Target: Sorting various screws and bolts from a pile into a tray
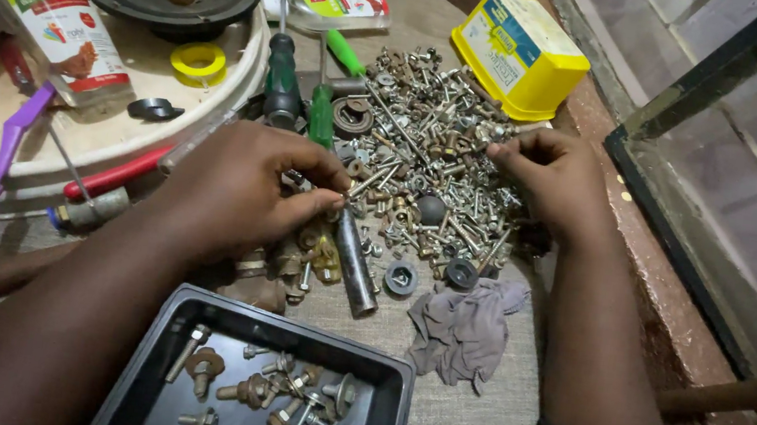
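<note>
While the left hand (241,187) pinches a small screw (354,190) between thumb and fingertips at the near edge of the heap, the right hand (554,177) closes its fingertips on a small piece at the heap's far right side; what it is cannot be told. Between both hands spreads the pile of screws and bolts (427,141). Below the left hand stands a black tray (152,378) holding sorted bolts. A grey rag (466,326) lies beside it, a yellow box (517,51) farther off.
</note>
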